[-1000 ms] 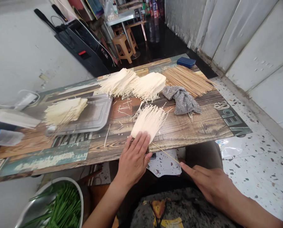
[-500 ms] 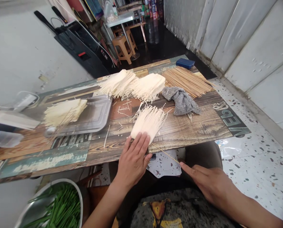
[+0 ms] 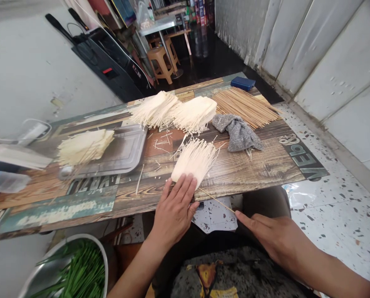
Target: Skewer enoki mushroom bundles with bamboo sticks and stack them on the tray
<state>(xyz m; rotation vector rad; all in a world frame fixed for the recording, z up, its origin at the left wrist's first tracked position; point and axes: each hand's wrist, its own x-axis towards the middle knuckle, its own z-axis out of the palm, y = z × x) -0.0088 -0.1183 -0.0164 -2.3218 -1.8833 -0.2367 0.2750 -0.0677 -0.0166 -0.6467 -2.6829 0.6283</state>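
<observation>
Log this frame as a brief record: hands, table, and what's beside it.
Left hand: flat on the near end of an enoki bunch
Right hand: holding a thin skewer, far end at the bunch
Table, far side: enoki piles, skewer pile, blue box
Table, right: grey cloth
Below table, left: metal bowl with green vegetables

Left hand (image 3: 176,205) partly covers mushrooms (image 3: 194,159) at near edge of table (image 3: 253,171). Skewer (image 3: 216,199): tip hidden. Bowl (image 3: 44,276) cropped below.

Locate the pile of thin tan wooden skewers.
In the head view, the skewers lie on the far right of the wood-patterned table, between the crumpled grey cloth and the flat blue box.
</observation>
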